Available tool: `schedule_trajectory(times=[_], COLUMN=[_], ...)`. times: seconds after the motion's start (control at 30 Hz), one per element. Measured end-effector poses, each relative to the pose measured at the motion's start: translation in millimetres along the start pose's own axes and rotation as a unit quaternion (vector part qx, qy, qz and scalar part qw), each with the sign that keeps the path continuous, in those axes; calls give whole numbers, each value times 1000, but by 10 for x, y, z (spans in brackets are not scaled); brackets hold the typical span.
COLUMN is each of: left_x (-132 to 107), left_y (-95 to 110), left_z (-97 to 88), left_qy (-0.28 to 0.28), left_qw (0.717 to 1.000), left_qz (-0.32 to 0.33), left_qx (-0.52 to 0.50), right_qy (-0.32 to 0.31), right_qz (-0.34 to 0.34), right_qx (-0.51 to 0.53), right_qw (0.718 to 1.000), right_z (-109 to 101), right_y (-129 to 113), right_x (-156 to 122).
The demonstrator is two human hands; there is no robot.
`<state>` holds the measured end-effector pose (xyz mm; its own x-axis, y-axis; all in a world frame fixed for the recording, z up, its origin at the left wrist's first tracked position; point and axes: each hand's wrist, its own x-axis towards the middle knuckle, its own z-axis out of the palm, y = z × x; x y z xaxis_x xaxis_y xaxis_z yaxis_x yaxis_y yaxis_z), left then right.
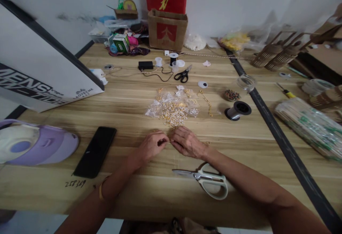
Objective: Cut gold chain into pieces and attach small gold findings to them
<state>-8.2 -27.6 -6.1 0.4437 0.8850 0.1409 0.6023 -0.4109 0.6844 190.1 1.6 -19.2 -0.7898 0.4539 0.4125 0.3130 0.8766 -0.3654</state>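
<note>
My left hand (154,145) is closed in a pinch, thumb against forefinger, over the middle of the wooden table. My right hand (188,143) is also closed, its fingertips meeting the left ones. Whatever lies between them is too small to make out. Just beyond the hands is a pile of tiny gold and silver metal findings (174,113), partly among small clear plastic bags (153,108). White-handled scissors (211,180) lie below my right wrist, blades pointing left. To the right of the pile lies a gold chain (205,102).
A black phone (94,152) and purple visor cap (50,145) lie left, below a large white box (42,66). Right are a wire spool (237,110), a bead tub (232,95) and wrapped sticks (307,123). Black scissors (183,75) and a paper bag (167,30) sit farther back.
</note>
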Motion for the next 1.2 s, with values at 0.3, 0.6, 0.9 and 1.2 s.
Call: schedule_trajectory(times=[0.3,0.6,0.9,1.2], left_x=[-4,2,5,9], left_y=[-39,2,25,16], left_z=[18,6,-15,-2], left_qy=[-1,7,8,3], left_qw=[998,999,1000,998], left_qz=[-39,-36,-14,-31], left_qx=[-39,-7,-11,-47], right_qy=[-2,-5,3,-5], right_qz=[0,-1,-1,3], right_qx=[8,3,4,-1], right_qw=[1000,1000,1000,1000], right_z=[-7,1,-4,-21], right_y=[-4,2,-2,-5], right_x=[2,-3,1,3])
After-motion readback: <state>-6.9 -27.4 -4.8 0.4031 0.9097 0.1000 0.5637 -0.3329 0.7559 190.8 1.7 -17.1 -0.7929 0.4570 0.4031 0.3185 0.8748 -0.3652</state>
